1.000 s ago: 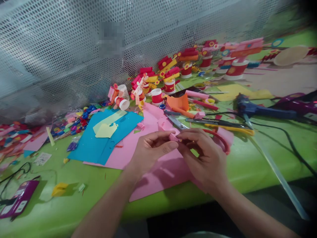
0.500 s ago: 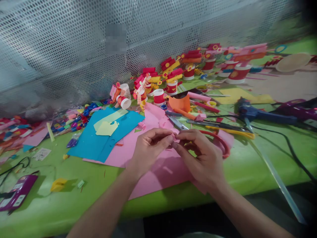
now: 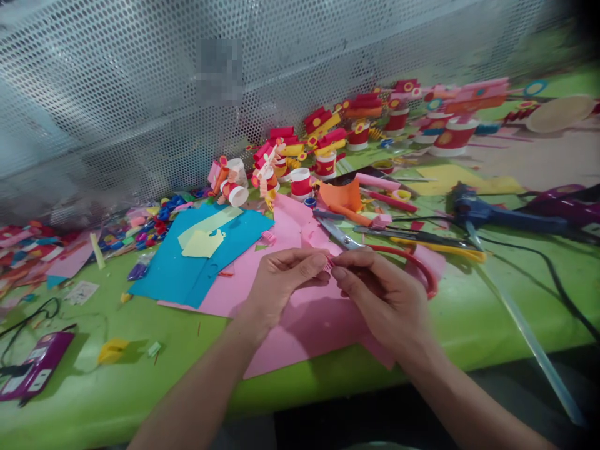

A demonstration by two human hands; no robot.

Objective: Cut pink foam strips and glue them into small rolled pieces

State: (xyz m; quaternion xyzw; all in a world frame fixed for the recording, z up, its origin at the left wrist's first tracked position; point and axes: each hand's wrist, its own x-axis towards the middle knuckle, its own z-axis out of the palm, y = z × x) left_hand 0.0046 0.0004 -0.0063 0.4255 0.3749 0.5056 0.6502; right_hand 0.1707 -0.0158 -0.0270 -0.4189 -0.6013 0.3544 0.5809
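Note:
Between my two hands is a small pleated strip of pink paper, pinched at both ends and partly covered by fingertips. My left hand has thumb and index finger closed on its left end. On the other end, the thumb and index finger of my right hand are pressed together. Both hands are over a large pink paper sheet. Just behind my right hand lie scissors with red handles, partly hidden by it. Another small folded pink piece rests on the pink sheet.
Blue paper with pale yellow scraps lies left. A blue glue gun with a long clear glue stick is at right. Several decorated red paper cups stand along the perforated metal panel. A purple device sits front left.
My hands have moved slightly apart, and the pleats of the pink strip now show between my fingertips. The objects on the table stay where they were.

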